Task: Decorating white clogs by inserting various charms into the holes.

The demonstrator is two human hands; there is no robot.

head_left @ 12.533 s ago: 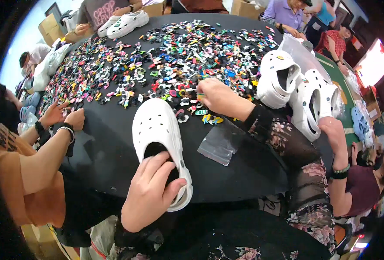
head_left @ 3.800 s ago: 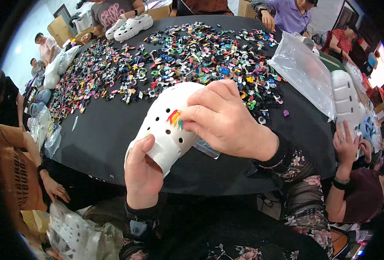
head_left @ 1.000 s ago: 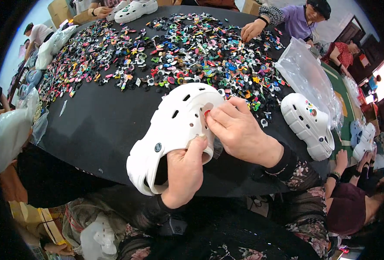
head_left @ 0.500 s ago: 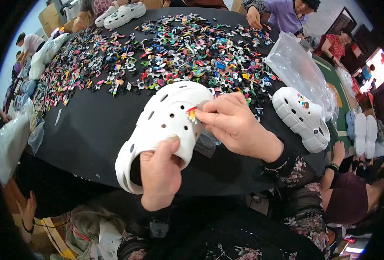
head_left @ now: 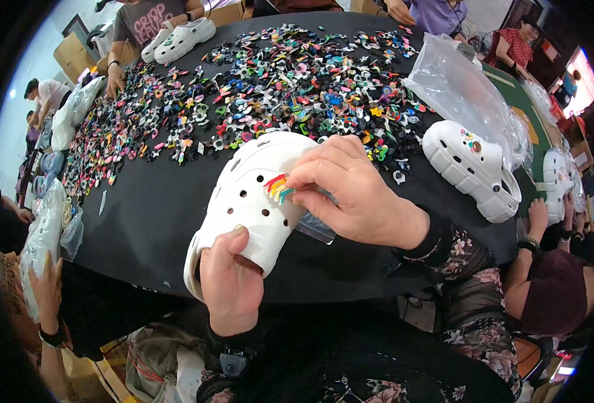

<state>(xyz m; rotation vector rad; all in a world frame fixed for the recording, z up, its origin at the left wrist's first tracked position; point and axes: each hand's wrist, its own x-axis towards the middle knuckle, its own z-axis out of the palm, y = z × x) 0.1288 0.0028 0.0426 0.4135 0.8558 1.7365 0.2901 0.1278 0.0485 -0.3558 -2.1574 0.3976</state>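
A white clog [head_left: 251, 213] with round holes is held above the black tabletop, toe pointing away from me. My left hand [head_left: 233, 292] grips it at the foot opening, its thumb lying on top of the upper. At the upper's right side my right hand [head_left: 354, 191] pinches a rainbow-coloured shoe charm [head_left: 277, 188] between thumb and fingers. The charm lies against the clog over the holes; whether its stem sits in a hole is hidden. To the right, another white clog [head_left: 471, 174] carries several small charms on its upper.
A wide heap of mixed shoe charms [head_left: 310, 101] spreads across the black table. Two white clogs [head_left: 186, 41] stand at the far left edge. A clear plastic bag [head_left: 455, 94] lies right, a small clear packet [head_left: 317, 230] beneath my right hand. Co-workers sit around the table.
The clog and both hands have shifted slightly left and down in view. More of the rainbow charm shows now. At the far left, a co-worker's hand has come to the charm heap.
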